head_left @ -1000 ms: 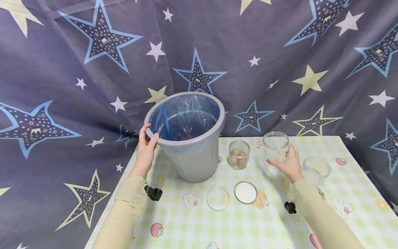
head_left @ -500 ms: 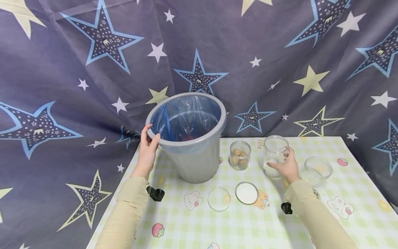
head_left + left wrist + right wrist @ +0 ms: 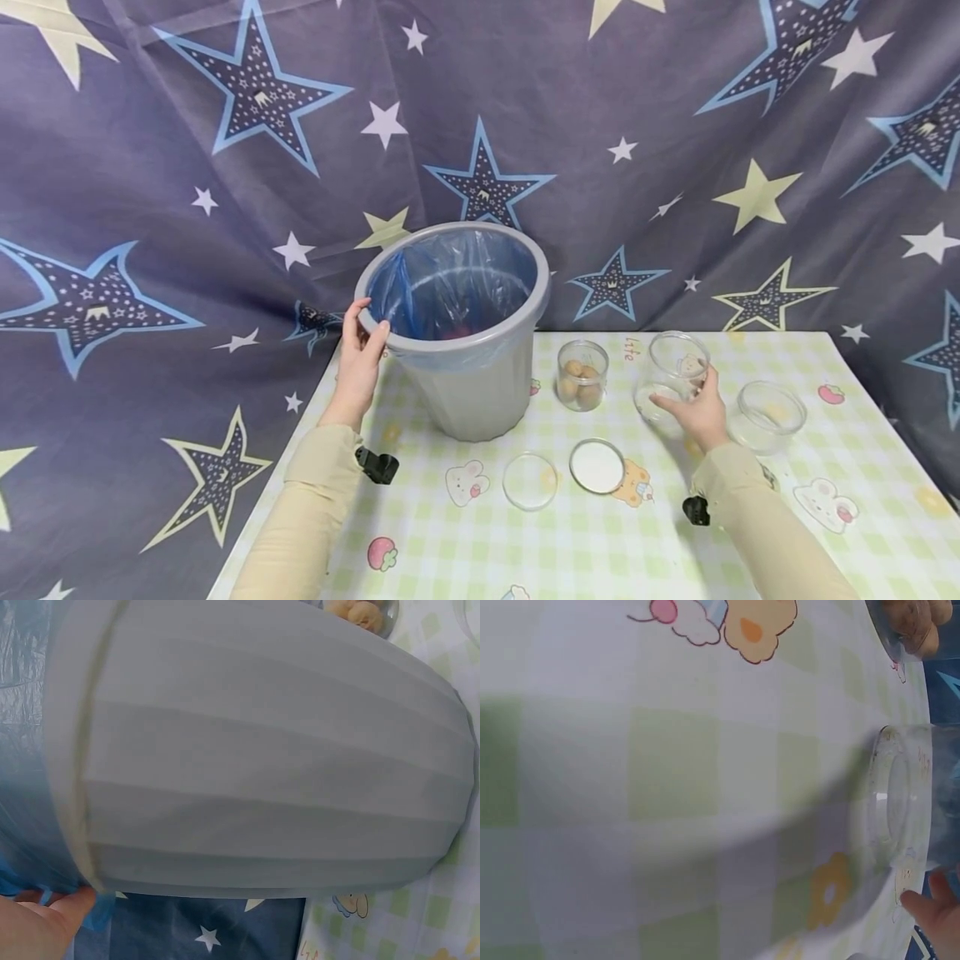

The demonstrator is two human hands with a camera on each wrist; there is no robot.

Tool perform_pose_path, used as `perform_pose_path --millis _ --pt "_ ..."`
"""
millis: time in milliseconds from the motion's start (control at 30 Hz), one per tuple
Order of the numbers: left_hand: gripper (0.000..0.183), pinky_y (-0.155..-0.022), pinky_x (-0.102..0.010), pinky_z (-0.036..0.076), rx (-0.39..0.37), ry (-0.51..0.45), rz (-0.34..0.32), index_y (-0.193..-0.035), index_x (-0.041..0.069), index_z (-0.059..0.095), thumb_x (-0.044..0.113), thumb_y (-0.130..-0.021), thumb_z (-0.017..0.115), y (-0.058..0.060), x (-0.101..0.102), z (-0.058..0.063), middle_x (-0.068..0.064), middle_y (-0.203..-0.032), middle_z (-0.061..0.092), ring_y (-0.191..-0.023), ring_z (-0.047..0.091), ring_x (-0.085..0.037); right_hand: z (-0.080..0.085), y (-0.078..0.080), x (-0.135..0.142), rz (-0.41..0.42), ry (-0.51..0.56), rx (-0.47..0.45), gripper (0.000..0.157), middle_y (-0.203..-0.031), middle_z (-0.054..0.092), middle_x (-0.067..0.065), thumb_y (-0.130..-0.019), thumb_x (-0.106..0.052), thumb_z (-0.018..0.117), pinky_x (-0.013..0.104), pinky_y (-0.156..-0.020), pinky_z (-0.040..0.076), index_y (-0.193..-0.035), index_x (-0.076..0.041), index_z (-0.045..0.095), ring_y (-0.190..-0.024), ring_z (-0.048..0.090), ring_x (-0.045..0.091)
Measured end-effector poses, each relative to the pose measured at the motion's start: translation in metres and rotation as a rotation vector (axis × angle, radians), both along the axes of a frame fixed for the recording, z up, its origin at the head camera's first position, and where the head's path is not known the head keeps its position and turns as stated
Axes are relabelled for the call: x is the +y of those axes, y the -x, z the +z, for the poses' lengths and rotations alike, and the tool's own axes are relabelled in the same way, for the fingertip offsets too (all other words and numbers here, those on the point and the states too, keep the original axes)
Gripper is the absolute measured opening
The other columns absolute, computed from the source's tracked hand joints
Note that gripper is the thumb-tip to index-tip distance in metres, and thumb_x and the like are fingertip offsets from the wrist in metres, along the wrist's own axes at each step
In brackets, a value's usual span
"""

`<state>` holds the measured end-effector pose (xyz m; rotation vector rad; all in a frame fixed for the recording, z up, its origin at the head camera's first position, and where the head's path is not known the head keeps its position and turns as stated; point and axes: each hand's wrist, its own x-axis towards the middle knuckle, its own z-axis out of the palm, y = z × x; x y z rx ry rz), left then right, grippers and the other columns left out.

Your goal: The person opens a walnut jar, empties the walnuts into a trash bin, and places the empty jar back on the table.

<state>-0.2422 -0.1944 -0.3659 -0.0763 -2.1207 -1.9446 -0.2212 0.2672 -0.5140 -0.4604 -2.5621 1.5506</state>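
Observation:
My left hand [image 3: 358, 367] grips the near left rim of a grey trash can [image 3: 468, 383], thumb outside. A blue plastic bag [image 3: 450, 287] lines the can, with something reddish at the bottom. On the right, my right hand [image 3: 699, 412] holds a tall clear jar [image 3: 660, 375] by its right side. The jar is lidless and tilts a little, its rim leaning right. In the right wrist view, the base of that jar [image 3: 889, 799] is close over the tablecloth. No contents show in it.
Between can and jar stands a small clear jar [image 3: 582, 400] with several round tan things inside. Another clear jar [image 3: 768, 417] sits right of my right hand. A clear lid [image 3: 530, 482] and a silver-rimmed lid [image 3: 597, 467] lie in front. A star-patterned curtain [image 3: 570, 208] hangs behind.
My right hand has lowered the tall jar toward the table, and the jar's rim now leans to the right. The left hand keeps its grip on the trash can.

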Motion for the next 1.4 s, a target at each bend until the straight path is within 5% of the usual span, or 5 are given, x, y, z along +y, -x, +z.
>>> perform_pose_path --millis 400,700,967,1233,1400 --pt "0.047 -0.066 -0.019 0.034 -0.020 0.016 -0.004 -0.143 0.019 0.029 0.020 -0.100 0.046 -0.003 0.001 0.004 0.003 -0.082 0.031 -0.068 0.034 -0.007 -0.006 -0.005 0.003 0.013 0.028 0.001 0.115 -0.146 0.023 0.035 -0.075 -0.021 0.079 0.056 -0.109 0.027 -0.151 -0.011 -0.007 -0.132 0.028 0.048" --pt "0.049 -0.067 -0.019 0.034 -0.049 -0.001 -0.008 -0.145 0.016 0.027 0.015 -0.099 0.045 0.000 -0.002 0.004 0.002 -0.082 0.028 -0.069 0.034 -0.008 -0.002 -0.018 0.005 0.104 -0.046 -0.087 0.115 -0.138 0.023 0.045 -0.078 -0.026 0.077 0.059 -0.103 0.032 -0.148 0.000 -0.011 -0.122 0.036 0.054" --pt "0.046 -0.067 -0.019 0.034 -0.023 0.013 0.000 -0.143 0.018 0.029 0.019 -0.100 0.045 -0.002 0.000 0.002 0.003 -0.081 0.029 -0.069 0.033 -0.007 0.001 -0.031 -0.001 0.117 -0.144 -0.234 0.089 -0.131 0.033 0.043 -0.087 -0.034 0.064 0.057 -0.100 0.035 -0.142 0.011 0.010 -0.118 0.039 0.053" --pt "0.046 -0.066 -0.019 0.034 -0.006 0.005 0.000 -0.143 0.017 0.030 0.019 -0.100 0.046 -0.001 -0.001 0.001 0.003 -0.081 0.028 -0.069 0.033 -0.007 -0.010 -0.039 -0.011 0.196 -0.112 -0.153 0.058 -0.111 0.055 0.034 -0.083 -0.032 0.067 0.044 -0.081 0.049 -0.116 0.010 0.046 -0.089 0.062 0.036" --pt "0.047 -0.066 -0.019 0.033 -0.016 -0.005 -0.010 -0.144 0.016 0.028 0.018 -0.100 0.045 -0.003 -0.002 0.004 0.003 -0.080 0.028 -0.068 0.032 -0.007 0.001 -0.040 -0.031 0.283 -0.120 -0.155 0.046 -0.112 0.058 0.031 -0.086 -0.023 0.065 0.050 -0.089 0.044 -0.115 0.009 0.050 -0.101 0.056 0.041"
